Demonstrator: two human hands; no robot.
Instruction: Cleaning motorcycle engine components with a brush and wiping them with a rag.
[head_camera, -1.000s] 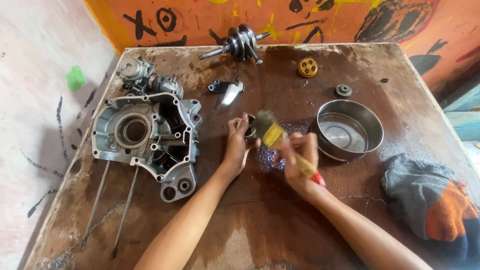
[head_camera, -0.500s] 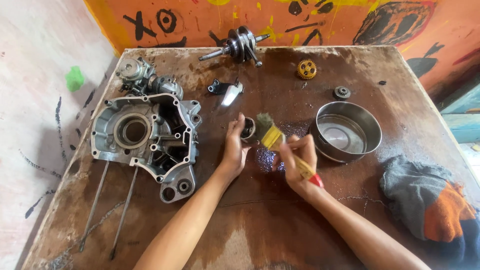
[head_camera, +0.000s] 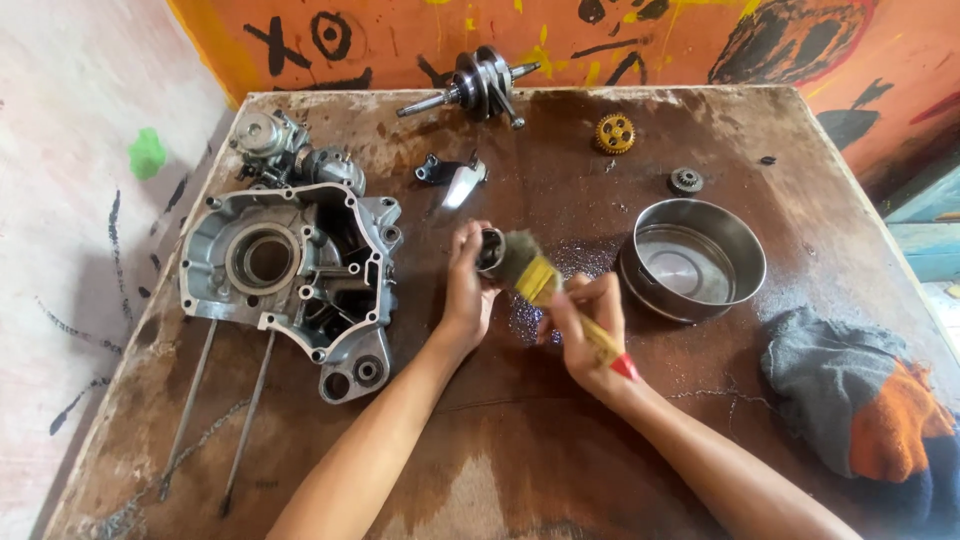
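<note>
Metal, small and ring-shaped, the engine part (head_camera: 490, 250) sits pinched in the closed fingers of the left hand (head_camera: 468, 290), held just above the wooden table (head_camera: 560, 470). The right hand (head_camera: 588, 330) is wrapped shut around the yellow handle of a paintbrush (head_camera: 545, 285), whose worn bristles press against the part. Under both hands the tabletop shows a wet, dark patch. Just right of the brush stands a round steel bowl (head_camera: 740, 250). Left of the held part lies a grey engine crankcase (head_camera: 285, 275), with two long studs (head_camera: 215, 400) below it. Farther beyond the hands rest a small bracket (head_camera: 452, 178), a crankshaft (head_camera: 478, 88), a yellow gear (head_camera: 615, 132) and a small dark gear (head_camera: 686, 181). Well to the right lies a grey and orange rag (head_camera: 850, 400).
</note>
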